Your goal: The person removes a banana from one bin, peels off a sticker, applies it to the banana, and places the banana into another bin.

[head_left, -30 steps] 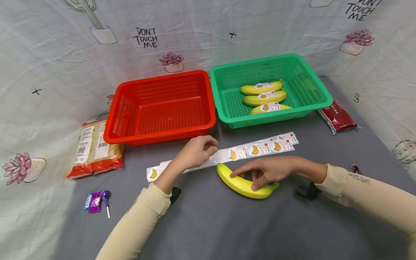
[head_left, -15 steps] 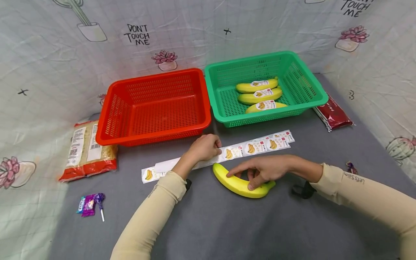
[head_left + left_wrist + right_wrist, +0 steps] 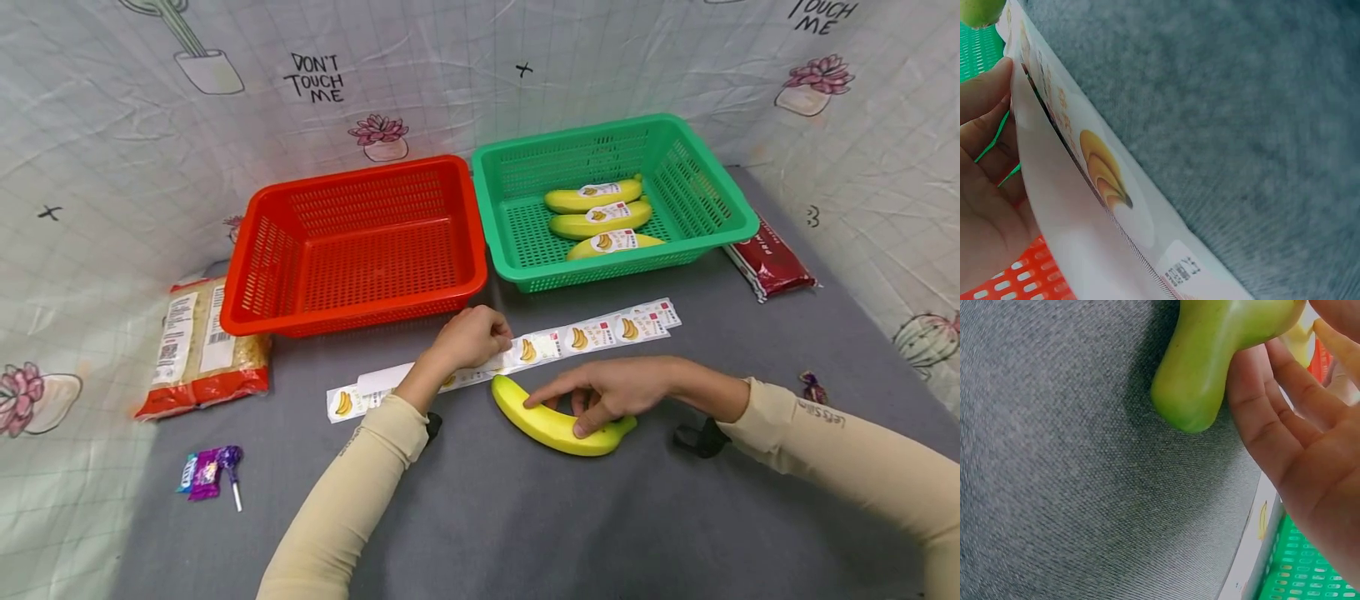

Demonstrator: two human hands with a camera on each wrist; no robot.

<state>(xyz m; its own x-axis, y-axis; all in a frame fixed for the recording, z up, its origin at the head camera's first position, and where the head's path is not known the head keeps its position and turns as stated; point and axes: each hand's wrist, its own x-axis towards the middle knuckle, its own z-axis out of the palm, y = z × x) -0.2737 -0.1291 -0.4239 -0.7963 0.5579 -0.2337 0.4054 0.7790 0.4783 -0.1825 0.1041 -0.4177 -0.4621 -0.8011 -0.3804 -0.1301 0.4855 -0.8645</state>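
Note:
My left hand (image 3: 472,340) pinches the edge of a long strip of banana stickers (image 3: 577,340) lying across the table. In the left wrist view, the thumb is at the strip's edge, and a bare white layer (image 3: 1054,169) bows away from the printed stickers (image 3: 1104,169). A yellow banana (image 3: 551,429) with no sticker on its visible side lies just in front of the strip. My right hand (image 3: 626,390) holds it from above, index finger and thumb on its skin. The right wrist view shows its greenish stem end (image 3: 1191,394) beside the fingers (image 3: 1257,419).
A red basket (image 3: 352,321) with nothing in it stands behind the strip. Beside it, a green basket (image 3: 637,265) holds 3 stickered bananas (image 3: 600,221). A grain bag (image 3: 202,342) and sweets (image 3: 206,473) lie left; a red packet (image 3: 772,258) and small wrapped sweet (image 3: 813,388) lie right.
My left hand has moved right onto the strip and now pinches it; a sticker beneath that hand has come into view. The right hand stays on the banana. The head view has shifted slightly.

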